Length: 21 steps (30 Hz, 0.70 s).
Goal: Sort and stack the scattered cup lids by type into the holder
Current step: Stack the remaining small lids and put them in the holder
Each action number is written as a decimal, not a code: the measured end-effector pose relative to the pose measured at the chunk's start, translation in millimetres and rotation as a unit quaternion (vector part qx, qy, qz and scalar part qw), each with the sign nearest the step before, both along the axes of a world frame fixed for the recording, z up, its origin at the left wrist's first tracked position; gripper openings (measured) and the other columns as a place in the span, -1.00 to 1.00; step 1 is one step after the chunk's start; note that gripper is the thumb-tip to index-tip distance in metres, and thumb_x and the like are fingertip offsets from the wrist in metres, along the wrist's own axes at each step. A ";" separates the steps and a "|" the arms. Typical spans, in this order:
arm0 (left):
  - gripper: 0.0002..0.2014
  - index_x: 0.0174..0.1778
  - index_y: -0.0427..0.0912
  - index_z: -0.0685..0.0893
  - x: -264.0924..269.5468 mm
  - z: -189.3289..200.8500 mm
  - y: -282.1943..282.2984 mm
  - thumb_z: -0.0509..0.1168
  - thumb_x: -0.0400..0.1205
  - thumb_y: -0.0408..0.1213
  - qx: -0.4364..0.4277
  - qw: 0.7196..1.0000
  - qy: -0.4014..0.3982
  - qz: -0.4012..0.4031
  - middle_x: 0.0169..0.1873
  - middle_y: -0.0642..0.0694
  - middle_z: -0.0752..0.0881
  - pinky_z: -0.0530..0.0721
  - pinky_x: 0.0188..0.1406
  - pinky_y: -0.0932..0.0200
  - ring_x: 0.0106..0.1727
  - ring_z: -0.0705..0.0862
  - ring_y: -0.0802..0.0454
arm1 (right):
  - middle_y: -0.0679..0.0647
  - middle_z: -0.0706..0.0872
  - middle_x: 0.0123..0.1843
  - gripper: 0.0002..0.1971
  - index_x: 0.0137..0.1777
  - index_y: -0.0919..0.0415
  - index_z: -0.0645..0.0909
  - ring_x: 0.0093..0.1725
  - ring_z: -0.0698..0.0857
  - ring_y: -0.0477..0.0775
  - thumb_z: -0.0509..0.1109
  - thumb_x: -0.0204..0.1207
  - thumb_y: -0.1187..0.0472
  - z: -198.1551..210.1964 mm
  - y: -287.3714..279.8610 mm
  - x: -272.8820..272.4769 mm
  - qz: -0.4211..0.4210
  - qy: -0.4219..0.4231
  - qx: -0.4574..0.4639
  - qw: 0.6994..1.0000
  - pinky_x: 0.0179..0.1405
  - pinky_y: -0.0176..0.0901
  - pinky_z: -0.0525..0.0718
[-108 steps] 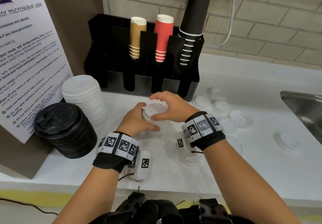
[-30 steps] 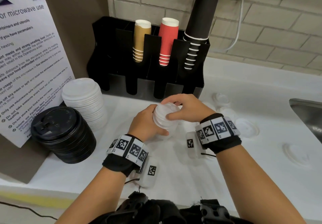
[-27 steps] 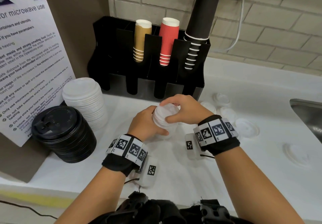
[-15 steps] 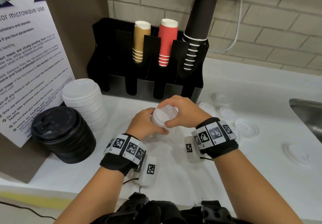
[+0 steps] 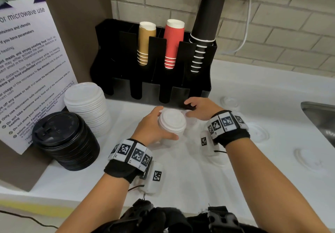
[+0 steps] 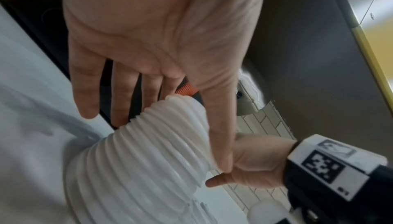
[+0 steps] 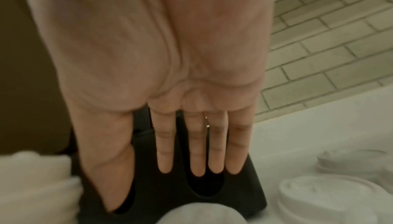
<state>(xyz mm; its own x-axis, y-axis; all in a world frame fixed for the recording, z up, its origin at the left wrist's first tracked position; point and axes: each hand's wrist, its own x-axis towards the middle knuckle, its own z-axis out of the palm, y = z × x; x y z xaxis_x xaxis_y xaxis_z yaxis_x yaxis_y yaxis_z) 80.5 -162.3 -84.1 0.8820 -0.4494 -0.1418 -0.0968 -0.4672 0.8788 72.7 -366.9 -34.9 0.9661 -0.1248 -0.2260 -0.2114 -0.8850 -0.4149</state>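
The left hand (image 5: 152, 125) holds a stack of small white lids (image 5: 172, 122) above the counter (image 5: 181, 169), thumb on 1 side and fingers round the other. The right hand (image 5: 201, 108) is off it, fingers straight and empty, just in front of the black holder (image 5: 195, 91). More lids (image 5: 257, 132) lie scattered to the right. The stack looks light, thin and springy; squeezed at the middle it could buckle or slip apart, so a hold across both ends seems safer.
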 end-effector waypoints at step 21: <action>-0.20 0.45 -0.04 0.53 3.6 0.1 3.0 0.68 0.28 -0.19 -0.039 0.999 -0.038 -0.006 0.28 0.05 0.61 0.57 0.29 0.07 0.26 0.57 0.03 | -0.10 0.62 0.01 -0.61 0.32 -0.17 0.48 0.02 0.64 -0.08 0.41 0.50 0.02 15.9 7.8 -13.9 -0.012 -0.088 0.166 0.982 -0.15 -0.32 0.55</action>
